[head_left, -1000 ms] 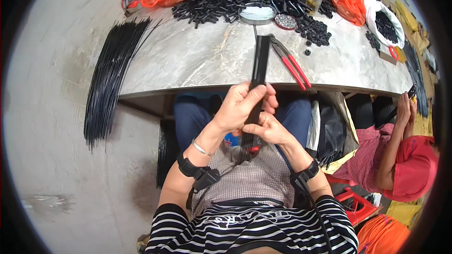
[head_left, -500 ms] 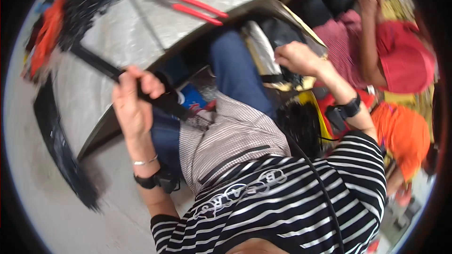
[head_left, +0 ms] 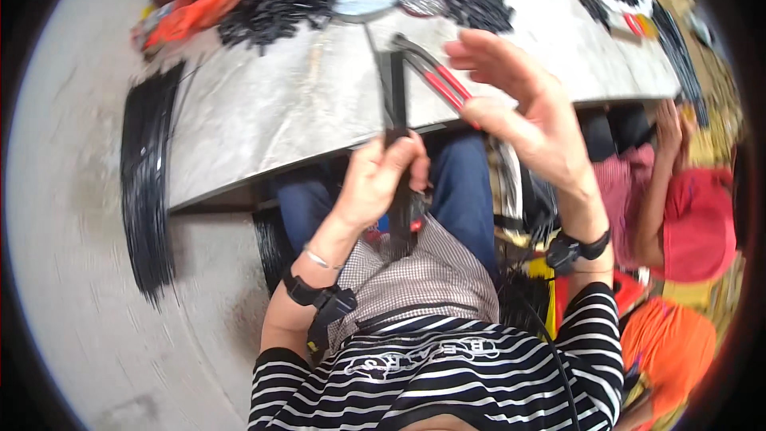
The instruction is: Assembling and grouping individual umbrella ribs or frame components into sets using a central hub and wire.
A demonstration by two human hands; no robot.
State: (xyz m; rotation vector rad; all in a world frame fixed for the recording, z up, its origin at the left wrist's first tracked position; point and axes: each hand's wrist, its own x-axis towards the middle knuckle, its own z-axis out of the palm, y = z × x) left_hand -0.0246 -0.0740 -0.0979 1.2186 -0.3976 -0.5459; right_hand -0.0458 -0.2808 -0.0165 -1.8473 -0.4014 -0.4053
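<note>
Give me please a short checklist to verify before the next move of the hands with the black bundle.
1. Left hand grips the black bundle: ok.
2. Right hand is free, open, raised above the table edge: ok.
3. Bundle's far end rests on the table: cannot tell, blurred.
4. Red-handled pliers lie near the right hand, not held: ok.
5. Neighbouring person's arm is apart from both hands: ok.

Pliers (head_left: 435, 76) on the table (head_left: 295, 112), right of the upright rod bundle (head_left: 395, 96); loose rods (head_left: 148, 183) at left.
</note>
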